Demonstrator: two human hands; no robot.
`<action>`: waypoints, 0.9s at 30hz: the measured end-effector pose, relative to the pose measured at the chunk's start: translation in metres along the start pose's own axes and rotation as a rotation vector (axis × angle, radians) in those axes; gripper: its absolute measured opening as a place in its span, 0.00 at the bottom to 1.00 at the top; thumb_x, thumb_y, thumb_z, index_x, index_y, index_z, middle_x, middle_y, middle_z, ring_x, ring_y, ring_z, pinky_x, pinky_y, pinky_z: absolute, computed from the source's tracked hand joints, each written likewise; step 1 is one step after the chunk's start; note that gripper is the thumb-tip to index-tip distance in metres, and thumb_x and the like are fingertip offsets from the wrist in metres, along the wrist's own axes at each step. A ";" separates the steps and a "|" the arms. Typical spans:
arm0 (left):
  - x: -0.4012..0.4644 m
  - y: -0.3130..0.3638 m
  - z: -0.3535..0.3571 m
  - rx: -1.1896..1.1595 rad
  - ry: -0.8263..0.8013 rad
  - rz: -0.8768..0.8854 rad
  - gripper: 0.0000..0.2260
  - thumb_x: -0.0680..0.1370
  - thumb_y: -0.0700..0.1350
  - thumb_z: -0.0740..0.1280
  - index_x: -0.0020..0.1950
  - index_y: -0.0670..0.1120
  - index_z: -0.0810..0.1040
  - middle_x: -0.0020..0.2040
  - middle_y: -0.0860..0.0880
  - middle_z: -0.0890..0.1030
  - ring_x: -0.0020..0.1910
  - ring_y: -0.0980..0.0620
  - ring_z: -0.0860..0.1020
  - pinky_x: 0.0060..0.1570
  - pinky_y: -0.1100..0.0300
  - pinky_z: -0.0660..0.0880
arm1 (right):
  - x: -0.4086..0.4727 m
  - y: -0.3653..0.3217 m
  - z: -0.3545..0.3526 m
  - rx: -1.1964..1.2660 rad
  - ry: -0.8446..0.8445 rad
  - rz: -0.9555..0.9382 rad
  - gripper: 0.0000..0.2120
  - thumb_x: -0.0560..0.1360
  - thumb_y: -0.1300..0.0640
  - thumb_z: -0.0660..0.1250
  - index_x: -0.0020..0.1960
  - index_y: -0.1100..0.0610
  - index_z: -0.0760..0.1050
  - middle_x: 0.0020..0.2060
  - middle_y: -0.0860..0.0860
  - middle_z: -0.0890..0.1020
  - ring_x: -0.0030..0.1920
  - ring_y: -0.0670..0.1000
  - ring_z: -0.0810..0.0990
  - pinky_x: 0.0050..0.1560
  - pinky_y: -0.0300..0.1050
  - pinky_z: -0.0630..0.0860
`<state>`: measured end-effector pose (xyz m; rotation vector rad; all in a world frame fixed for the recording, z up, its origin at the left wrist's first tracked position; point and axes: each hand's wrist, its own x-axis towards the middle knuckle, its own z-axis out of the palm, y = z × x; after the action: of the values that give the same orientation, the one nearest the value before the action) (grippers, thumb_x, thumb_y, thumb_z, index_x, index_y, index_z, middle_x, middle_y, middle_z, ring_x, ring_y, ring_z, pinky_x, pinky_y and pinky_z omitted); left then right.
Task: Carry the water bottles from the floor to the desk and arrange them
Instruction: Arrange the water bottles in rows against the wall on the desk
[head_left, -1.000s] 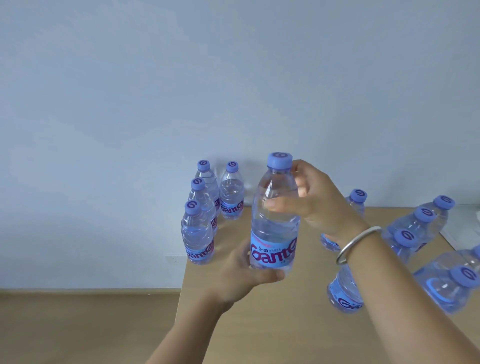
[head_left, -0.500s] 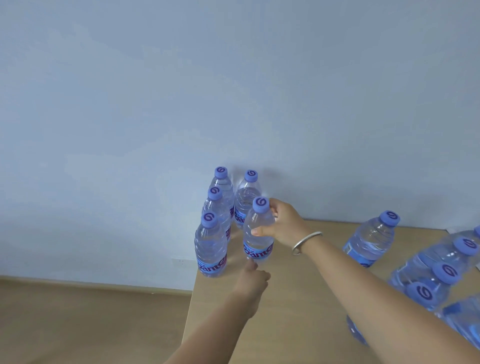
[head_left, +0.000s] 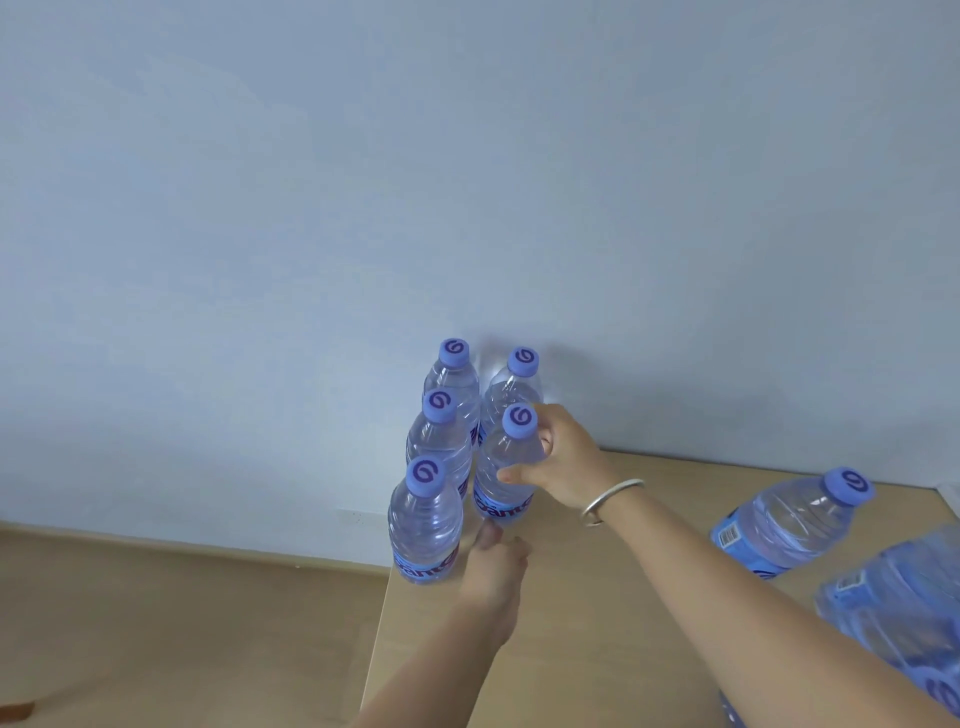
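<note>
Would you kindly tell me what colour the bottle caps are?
Light purple caps with a darker swirl, clearest in the head view.

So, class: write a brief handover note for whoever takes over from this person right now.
Right hand grips the clear plastic water bottle with the purple cap, upright in the block's second column on the light wooden desk.
Left hand is at its base; its fingers can't be read.
Done: four other bottles stand at the desk's left rear corner.
Left: release, then arrange the loose bottles at right.

Five upright bottles (head_left: 503, 467) clustered, desk (head_left: 597, 623) corner.
</note>
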<state>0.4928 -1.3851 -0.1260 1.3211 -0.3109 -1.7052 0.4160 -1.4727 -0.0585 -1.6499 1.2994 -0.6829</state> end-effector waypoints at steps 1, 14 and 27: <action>0.001 -0.001 0.002 -0.012 0.025 0.007 0.11 0.69 0.33 0.61 0.40 0.48 0.64 0.37 0.51 0.62 0.35 0.54 0.61 0.38 0.61 0.60 | 0.001 0.000 0.002 -0.015 0.006 -0.007 0.29 0.61 0.62 0.78 0.48 0.38 0.67 0.55 0.51 0.71 0.56 0.50 0.74 0.57 0.39 0.69; 0.008 -0.010 0.009 0.191 0.182 0.079 0.19 0.76 0.30 0.56 0.66 0.30 0.59 0.42 0.40 0.71 0.35 0.49 0.65 0.41 0.60 0.67 | 0.003 0.003 -0.003 -0.047 -0.001 0.017 0.29 0.63 0.60 0.78 0.62 0.53 0.72 0.53 0.49 0.71 0.59 0.52 0.74 0.60 0.46 0.72; -0.003 -0.013 0.012 0.385 0.045 0.043 0.25 0.76 0.30 0.57 0.72 0.34 0.55 0.72 0.34 0.59 0.63 0.36 0.69 0.62 0.53 0.66 | -0.053 -0.028 -0.116 -0.470 0.250 0.064 0.26 0.72 0.51 0.69 0.67 0.57 0.68 0.63 0.53 0.72 0.63 0.52 0.71 0.59 0.42 0.65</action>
<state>0.4757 -1.3793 -0.1281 1.6137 -0.6612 -1.6283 0.3159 -1.4566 0.0235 -1.9253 1.7890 -0.5863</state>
